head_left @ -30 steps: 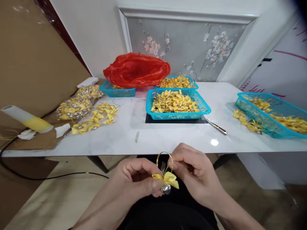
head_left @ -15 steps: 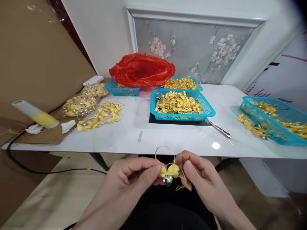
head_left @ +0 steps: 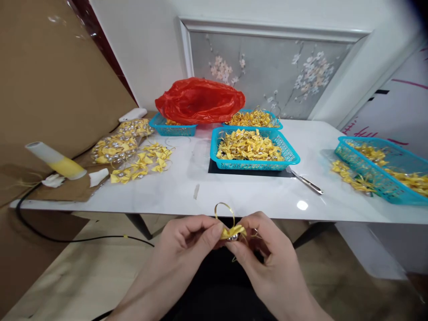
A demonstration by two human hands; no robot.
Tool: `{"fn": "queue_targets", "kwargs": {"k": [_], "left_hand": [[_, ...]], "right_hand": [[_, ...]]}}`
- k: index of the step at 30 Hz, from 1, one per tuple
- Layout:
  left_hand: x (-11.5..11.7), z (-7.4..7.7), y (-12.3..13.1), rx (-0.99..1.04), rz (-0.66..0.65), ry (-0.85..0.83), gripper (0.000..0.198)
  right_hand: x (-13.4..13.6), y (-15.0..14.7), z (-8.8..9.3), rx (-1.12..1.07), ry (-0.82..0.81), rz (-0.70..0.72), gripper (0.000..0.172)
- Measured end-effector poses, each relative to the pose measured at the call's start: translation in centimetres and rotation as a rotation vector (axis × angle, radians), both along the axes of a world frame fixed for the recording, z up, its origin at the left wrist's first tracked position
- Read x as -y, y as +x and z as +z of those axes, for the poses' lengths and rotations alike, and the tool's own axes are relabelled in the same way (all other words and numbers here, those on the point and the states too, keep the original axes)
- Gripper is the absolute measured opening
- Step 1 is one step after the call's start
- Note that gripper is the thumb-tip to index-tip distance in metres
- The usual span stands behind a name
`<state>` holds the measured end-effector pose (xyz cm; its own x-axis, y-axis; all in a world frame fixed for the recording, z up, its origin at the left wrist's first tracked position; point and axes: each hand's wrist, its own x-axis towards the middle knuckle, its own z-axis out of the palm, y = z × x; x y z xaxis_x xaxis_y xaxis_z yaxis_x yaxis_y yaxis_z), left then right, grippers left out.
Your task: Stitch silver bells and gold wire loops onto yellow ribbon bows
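Observation:
Between my two hands, just in front of the table edge, is a yellow ribbon bow (head_left: 233, 231) with a silver bell (head_left: 233, 237) under it. A loop of gold cord (head_left: 224, 206) rises from the bow. My left hand (head_left: 192, 243) pinches the bow's left side between thumb and forefinger. My right hand (head_left: 267, 249) is closed at the bow's right side, its thumb by the bell and thin cord ends showing among its fingers. The fingertips partly cover the bow and bell.
A blue basket (head_left: 256, 166) of yellow bows stands mid-table, tweezers (head_left: 306, 182) beside it. Another basket (head_left: 384, 187) is at right. Behind are more baskets and a red plastic bag (head_left: 200, 100). Loose bows (head_left: 143, 162), bagged bows (head_left: 115, 149) and a yellow-white tube (head_left: 56, 161) lie left.
My right hand has moved left to the bow and now grips its right side. The bow has tilted, so the bell shows less.

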<state>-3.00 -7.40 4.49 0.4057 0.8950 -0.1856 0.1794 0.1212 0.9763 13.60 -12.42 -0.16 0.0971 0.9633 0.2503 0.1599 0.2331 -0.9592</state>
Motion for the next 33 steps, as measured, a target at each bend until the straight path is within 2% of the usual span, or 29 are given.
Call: {"fn": "queue_targets", "kwargs": {"k": [4,6,8,10,13,17,22,24,30,33], "left_hand": [[-0.4,-0.1,0.3,-0.004,-0.01,-0.039,0.031],[-0.5,0.0,0.4,-0.02,-0.009,-0.025,0.03],[-0.5,0.2,0.5,-0.037,-0.021,-0.011,0.029],[-0.5,0.5,0.7,-0.053,-0.039,-0.002,0.029],[-0.6,1.1,0.9,-0.074,-0.078,0.021,0.029],[-0.8,1.4,0.8,-0.081,-0.097,0.035,0.029],[-0.8,0.7,0.2,0.154,-0.148,-0.164,0.019],[-0.7,0.4,0.1,0.196,-0.154,-0.207,0.026],[-0.5,0.1,0.6,0.206,-0.109,-0.148,0.015],[-0.5,0.2,0.6,0.248,-0.126,-0.128,0.01]], "right_hand": [[-0.2,1.4,0.5,-0.046,-0.166,0.053,0.029],[-0.4,2.4,1.1,-0.111,-0.231,0.089,0.029],[-0.6,3.3,1.6,-0.147,-0.234,0.124,0.024],[-0.9,3.8,1.8,-0.17,-0.234,0.159,0.027],[-1.6,3.6,1.6,-0.244,-0.307,0.237,0.037],[-2.5,2.6,1.4,-0.399,-0.352,0.33,0.039],[-2.6,1.8,1.5,-0.524,-0.33,0.279,0.039],[-2.5,1.6,1.5,-0.563,-0.323,0.263,0.038],[-2.1,1.4,0.9,-0.606,-0.311,0.263,0.036],[-1.9,1.4,0.7,-0.604,-0.318,0.283,0.038]]}}
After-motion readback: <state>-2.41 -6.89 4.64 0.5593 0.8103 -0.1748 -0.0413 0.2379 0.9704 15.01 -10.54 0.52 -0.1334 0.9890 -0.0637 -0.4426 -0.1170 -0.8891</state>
